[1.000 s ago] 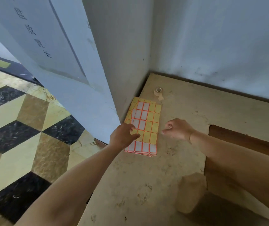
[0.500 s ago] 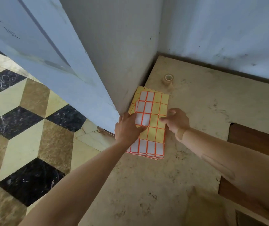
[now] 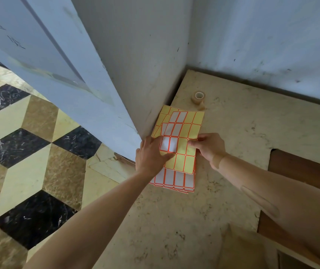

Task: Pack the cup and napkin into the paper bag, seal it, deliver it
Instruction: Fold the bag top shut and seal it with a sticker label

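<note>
A stack of yellow label sheets with orange borders [image 3: 178, 179] lies on the beige counter [image 3: 174, 230] against the white wall corner. The top sheet [image 3: 184, 131] is raised off the stack. My left hand [image 3: 151, 156] pinches its left edge, thumb on top. My right hand [image 3: 210, 147] pinches its right edge. A brown paper bag [image 3: 240, 249] shows at the bottom right, partly behind my right forearm. No cup or napkin is in view.
A small roll of tape [image 3: 199, 97] stands near the back wall. A dark rectangular cut-out [image 3: 300, 167] opens in the counter on the right. A white pillar [image 3: 128, 65] borders the counter on the left, with a patterned tile floor [image 3: 29, 152] beyond.
Both hands moved onto the label stack and took hold of the top sheet, which now lifts off the pile. The camera moved closer.
</note>
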Demonstrator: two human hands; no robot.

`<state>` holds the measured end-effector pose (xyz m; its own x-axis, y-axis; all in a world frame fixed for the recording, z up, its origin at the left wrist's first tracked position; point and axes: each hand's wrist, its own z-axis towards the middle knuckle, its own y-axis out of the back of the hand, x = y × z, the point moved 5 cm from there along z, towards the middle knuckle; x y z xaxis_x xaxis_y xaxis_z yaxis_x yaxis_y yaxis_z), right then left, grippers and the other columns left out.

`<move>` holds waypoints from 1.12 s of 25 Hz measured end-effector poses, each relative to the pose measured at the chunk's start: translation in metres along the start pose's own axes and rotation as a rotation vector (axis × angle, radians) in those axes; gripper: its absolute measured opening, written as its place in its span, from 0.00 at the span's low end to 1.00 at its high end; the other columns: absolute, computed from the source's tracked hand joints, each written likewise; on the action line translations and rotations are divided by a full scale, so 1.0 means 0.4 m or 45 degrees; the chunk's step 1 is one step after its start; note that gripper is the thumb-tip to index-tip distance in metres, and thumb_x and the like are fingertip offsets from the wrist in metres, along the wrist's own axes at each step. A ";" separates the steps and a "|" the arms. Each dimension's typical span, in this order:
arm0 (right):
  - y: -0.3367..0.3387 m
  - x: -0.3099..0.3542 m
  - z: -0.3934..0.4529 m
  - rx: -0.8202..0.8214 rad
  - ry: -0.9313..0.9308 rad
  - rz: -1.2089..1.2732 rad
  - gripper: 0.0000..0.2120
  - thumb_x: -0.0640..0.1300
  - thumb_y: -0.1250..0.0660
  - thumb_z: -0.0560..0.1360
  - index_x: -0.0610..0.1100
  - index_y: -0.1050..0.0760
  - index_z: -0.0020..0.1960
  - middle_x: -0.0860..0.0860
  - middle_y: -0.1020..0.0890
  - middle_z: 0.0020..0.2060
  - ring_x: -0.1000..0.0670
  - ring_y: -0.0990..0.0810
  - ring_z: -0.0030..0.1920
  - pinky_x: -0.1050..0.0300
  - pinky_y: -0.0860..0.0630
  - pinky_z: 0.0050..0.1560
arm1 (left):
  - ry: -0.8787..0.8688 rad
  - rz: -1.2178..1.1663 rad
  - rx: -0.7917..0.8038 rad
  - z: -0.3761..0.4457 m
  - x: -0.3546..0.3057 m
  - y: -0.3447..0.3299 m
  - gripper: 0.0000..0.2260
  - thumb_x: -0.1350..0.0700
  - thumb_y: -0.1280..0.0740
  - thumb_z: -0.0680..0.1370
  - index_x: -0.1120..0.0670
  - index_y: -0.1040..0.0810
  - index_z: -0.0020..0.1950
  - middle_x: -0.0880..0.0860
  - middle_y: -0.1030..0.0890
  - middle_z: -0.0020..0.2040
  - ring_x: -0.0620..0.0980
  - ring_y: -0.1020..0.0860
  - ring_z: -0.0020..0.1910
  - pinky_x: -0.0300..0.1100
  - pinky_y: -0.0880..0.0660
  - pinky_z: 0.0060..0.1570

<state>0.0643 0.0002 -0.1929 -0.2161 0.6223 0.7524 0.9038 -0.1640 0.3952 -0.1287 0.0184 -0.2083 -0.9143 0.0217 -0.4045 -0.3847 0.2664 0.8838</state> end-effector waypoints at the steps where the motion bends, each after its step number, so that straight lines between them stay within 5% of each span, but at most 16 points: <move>1: 0.003 -0.001 0.001 0.003 0.010 -0.014 0.10 0.41 0.26 0.71 0.43 0.16 0.52 0.47 0.14 0.48 0.48 0.16 0.48 0.49 0.21 0.56 | 0.001 -0.006 0.011 -0.001 0.000 0.001 0.30 0.37 0.30 0.72 0.45 0.32 0.70 0.50 0.27 0.66 0.53 0.29 0.65 0.56 0.28 0.62; 10: 0.043 0.021 -0.031 0.248 0.053 0.098 0.06 0.41 0.30 0.75 0.44 0.18 0.52 0.48 0.14 0.46 0.47 0.17 0.46 0.57 0.21 0.42 | -0.003 -0.371 0.061 0.011 -0.030 0.026 0.35 0.39 0.26 0.69 0.44 0.34 0.73 0.49 0.31 0.70 0.52 0.31 0.66 0.54 0.27 0.63; 14: 0.105 0.041 -0.083 0.351 0.035 0.161 0.07 0.42 0.32 0.77 0.45 0.19 0.54 0.47 0.14 0.48 0.45 0.16 0.52 0.45 0.21 0.57 | -0.038 -0.924 0.199 -0.030 -0.089 0.092 0.26 0.51 0.25 0.72 0.41 0.29 0.68 0.46 0.26 0.64 0.47 0.22 0.55 0.32 0.22 0.40; 17: 0.173 0.068 -0.154 0.384 0.112 0.134 0.09 0.40 0.33 0.77 0.45 0.19 0.56 0.47 0.14 0.48 0.43 0.17 0.52 0.45 0.23 0.56 | -0.101 -1.095 0.250 -0.078 -0.156 0.153 0.20 0.57 0.25 0.73 0.43 0.23 0.63 0.49 0.22 0.61 0.49 0.18 0.50 0.32 0.22 0.37; 20: 0.244 0.100 -0.250 0.315 0.236 0.149 0.15 0.35 0.32 0.75 0.46 0.24 0.60 0.51 0.15 0.48 0.45 0.16 0.51 0.51 0.20 0.49 | -0.226 -1.092 0.225 -0.142 -0.227 0.215 0.19 0.57 0.25 0.73 0.44 0.22 0.61 0.46 0.21 0.58 0.49 0.17 0.48 0.33 0.21 0.38; 25: 0.344 0.140 -0.424 0.093 0.546 0.083 0.44 0.34 0.26 0.70 0.59 0.45 0.74 0.52 0.19 0.48 0.51 0.16 0.46 0.64 0.20 0.39 | -0.423 -1.026 0.136 -0.262 -0.320 0.306 0.15 0.56 0.24 0.72 0.46 0.19 0.57 0.44 0.20 0.53 0.47 0.17 0.46 0.36 0.20 0.44; 28: 0.384 0.154 -0.542 -0.019 0.789 -0.158 0.37 0.38 0.25 0.69 0.58 0.37 0.71 0.58 0.22 0.49 0.56 0.19 0.46 0.71 0.23 0.39 | -0.548 -1.004 0.090 -0.336 -0.362 0.350 0.12 0.56 0.24 0.72 0.49 0.18 0.54 0.44 0.19 0.53 0.43 0.18 0.46 0.37 0.20 0.45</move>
<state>0.1098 -0.1525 0.0282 -0.4967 0.0795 0.8643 0.8541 -0.1323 0.5030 -0.0674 -0.0770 0.0057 -0.2560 0.1626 -0.9529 -0.8585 0.4149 0.3015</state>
